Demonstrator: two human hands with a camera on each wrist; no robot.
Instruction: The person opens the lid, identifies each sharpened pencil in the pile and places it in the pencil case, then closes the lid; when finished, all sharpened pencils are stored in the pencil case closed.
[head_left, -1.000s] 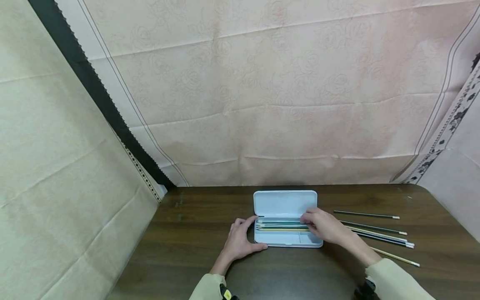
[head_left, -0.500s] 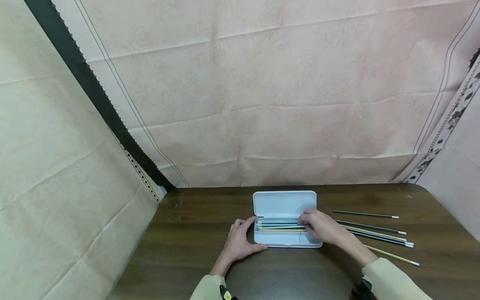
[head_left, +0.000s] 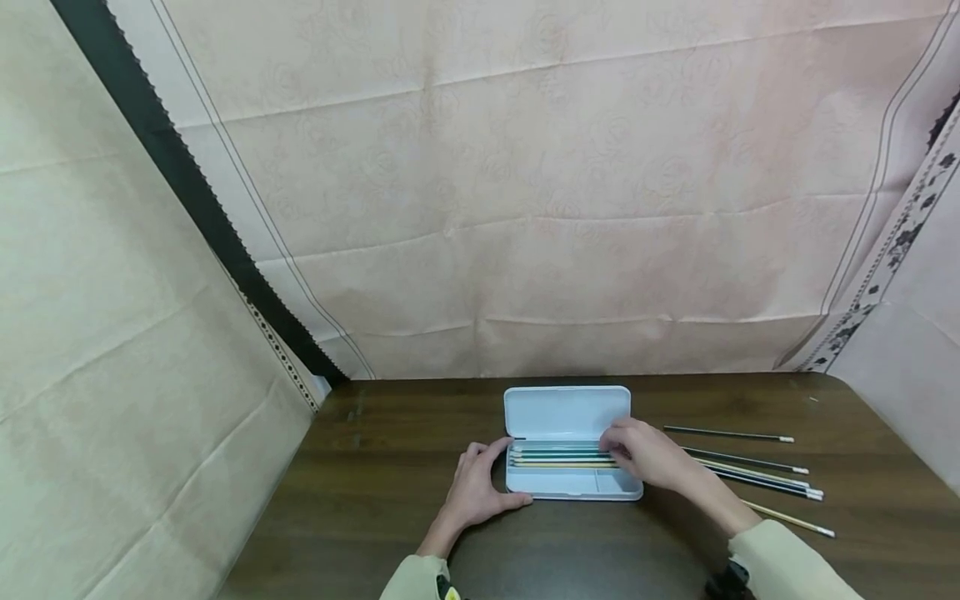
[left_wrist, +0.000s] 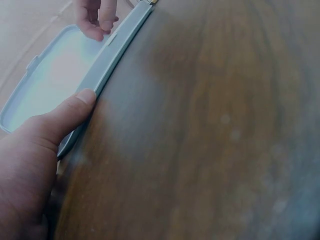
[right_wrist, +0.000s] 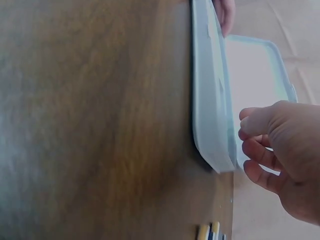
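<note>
A light blue pencil case [head_left: 555, 483] lies with its lid [head_left: 567, 412] raised on the wooden table. Inside, several teal pencils and a yellow one [head_left: 562, 465] lie lengthwise. My left hand [head_left: 477, 486] grips the case's left end, thumb along the front edge and a finger at the back corner. The left wrist view shows that thumb [left_wrist: 70, 112] against the front wall. Over the case's right end, my right hand [head_left: 645, 452] has thumb and fingers curled together, pinching at the pencils' right ends. The fingers hide how many pencils they hold.
Right of the case, several loose pencils [head_left: 765, 478] lie roughly side by side, a dark one [head_left: 727, 433] farther back and a yellow one [head_left: 795, 518] nearer the front. Pale patterned cloth [head_left: 562, 208] hangs behind the table [head_left: 405, 425].
The right fingers shift slightly left along the pencils, then back right, staying over the case's right end. The left hand keeps its hold. The head view tilts a little.
</note>
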